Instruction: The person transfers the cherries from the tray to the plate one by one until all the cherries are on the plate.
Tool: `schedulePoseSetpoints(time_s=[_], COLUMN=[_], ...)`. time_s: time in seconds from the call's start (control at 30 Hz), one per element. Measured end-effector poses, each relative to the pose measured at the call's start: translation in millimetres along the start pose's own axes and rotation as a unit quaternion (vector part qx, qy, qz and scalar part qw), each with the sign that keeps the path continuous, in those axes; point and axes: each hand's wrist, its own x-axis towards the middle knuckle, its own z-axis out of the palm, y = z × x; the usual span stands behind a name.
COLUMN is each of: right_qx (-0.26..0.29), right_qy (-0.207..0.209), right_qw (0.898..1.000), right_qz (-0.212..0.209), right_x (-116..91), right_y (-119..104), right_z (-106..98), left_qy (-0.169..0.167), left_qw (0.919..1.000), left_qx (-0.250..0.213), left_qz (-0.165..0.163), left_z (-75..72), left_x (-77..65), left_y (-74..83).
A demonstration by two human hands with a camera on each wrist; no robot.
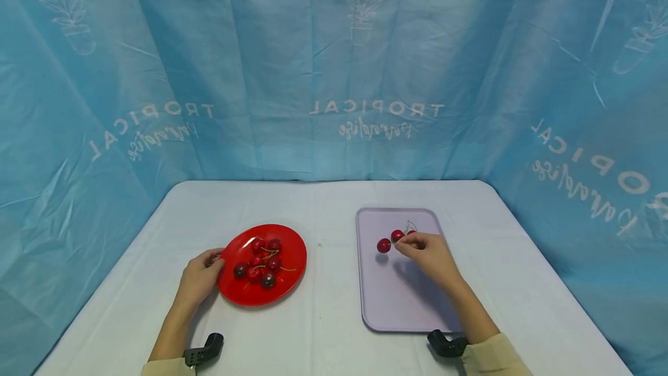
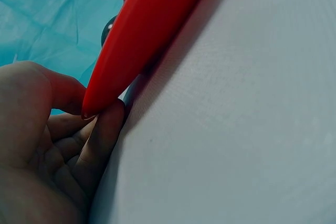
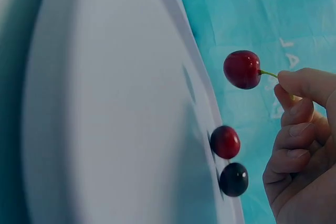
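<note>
My left hand (image 1: 199, 277) grips the near-left rim of a red plate (image 1: 240, 295), thumb on top and fingers beneath, as the left wrist view shows. Several cherries (image 1: 273, 263), red to nearly black and some with green stems, lie in the middle of that plate. Over a pale purple tray (image 1: 388, 306), my right hand (image 1: 430, 255) pinches the green stem of a red cherry (image 3: 242, 69) between thumb and forefinger. The cherry hangs above the tray, its shadow below it. Two more cherries, one red (image 3: 225, 141) and one dark (image 3: 234, 179), rest on the tray beyond the hand.
A white-covered table (image 1: 329, 283) bears the plate on the left and the tray on the right. Blue curtains (image 1: 271, 74) with white lettering stand behind it and at both sides. Each wrist wears a black camera mount (image 1: 204, 350).
</note>
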Motion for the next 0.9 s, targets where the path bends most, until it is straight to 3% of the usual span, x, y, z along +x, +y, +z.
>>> schedulePoseSetpoints(time_s=[0.27,0.7,0.9], right_qx=[0.048,0.045,0.055], right_qy=[-0.01,-0.016,-0.019], right_qw=[0.999,0.998,0.998], right_qz=[-0.006,-0.035,-0.036], right_x=[4,8,0], right_y=[-7,-23,-54], right_z=[9,37,41], left_qy=[-0.004,-0.012,-0.015], left_qw=[1.0,0.9999,0.9999], left_qx=[-0.003,0.001,-0.001], left_qz=[-0.002,0.001,0.002], left_z=[3.5,0.1,-2.3], left_x=[2.2,-0.8,-2.6], left_y=[0.9,1.7,1.8])
